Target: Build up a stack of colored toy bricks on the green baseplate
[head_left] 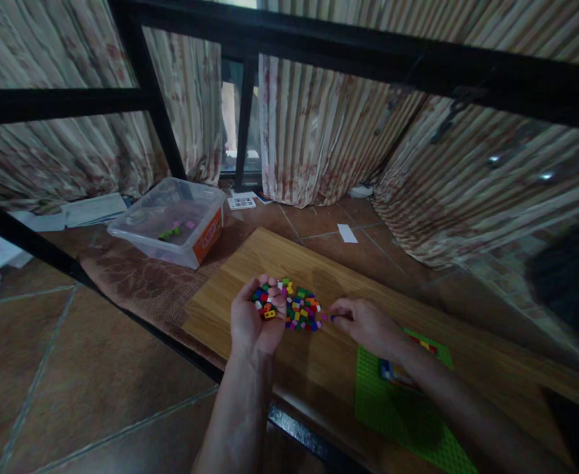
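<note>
My left hand (258, 322) is turned palm up and cupped, with several small toy bricks in it, among them a yellow brick (269, 315). Just beyond its fingers lies a loose pile of coloured toy bricks (302, 309) on a wooden board. My right hand (363, 322) is at the pile's right side, thumb and finger pinched on a small dark blue brick (334, 318). Beneath the right forearm is a green studded baseplate (392, 415). Built on it is a group of coloured bricks (392, 372), partly hidden by the arm.
A clear plastic box (170, 224) with an orange label and a few bricks inside stands back left on a brown mat (136, 276). The wooden board (259, 253) lies within a black metal frame (190, 355). Striped curtains (319, 131) hang behind; papers (347, 233) lie on the tiles.
</note>
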{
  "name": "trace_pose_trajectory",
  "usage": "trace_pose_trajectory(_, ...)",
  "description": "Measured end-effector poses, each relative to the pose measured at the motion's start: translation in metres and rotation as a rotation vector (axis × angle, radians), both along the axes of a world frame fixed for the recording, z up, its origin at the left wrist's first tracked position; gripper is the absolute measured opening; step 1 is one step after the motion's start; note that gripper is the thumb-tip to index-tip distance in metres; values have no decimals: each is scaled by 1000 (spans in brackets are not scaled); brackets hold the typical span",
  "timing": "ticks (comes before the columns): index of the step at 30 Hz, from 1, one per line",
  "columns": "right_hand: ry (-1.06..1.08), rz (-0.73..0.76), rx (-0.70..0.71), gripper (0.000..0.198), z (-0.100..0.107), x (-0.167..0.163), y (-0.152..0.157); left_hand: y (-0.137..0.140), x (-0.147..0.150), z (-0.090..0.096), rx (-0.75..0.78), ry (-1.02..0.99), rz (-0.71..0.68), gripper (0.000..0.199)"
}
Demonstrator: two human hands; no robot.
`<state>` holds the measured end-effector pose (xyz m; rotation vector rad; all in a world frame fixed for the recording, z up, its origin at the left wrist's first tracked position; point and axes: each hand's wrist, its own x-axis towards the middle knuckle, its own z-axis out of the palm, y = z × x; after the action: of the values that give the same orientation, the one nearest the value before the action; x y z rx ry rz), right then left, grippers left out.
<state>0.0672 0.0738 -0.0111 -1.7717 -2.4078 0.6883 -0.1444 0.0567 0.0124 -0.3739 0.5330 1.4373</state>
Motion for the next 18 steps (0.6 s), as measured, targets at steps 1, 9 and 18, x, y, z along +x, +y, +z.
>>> trace_pose_trajectory(1, -41, -1, 6, 21, -1, -3, -3, 0, 1, 0, 5, 7, -11, 26)
trace_pose_trajectory(9, -74, -57, 16, 17, -3, -11, -2, 1, 10, -3, -22, 91, -44, 23)
trace_pose_trajectory(18, 767, -13, -45, 24, 52, -59, -20, -1, 39, -3, -52, 49, -96, 19)
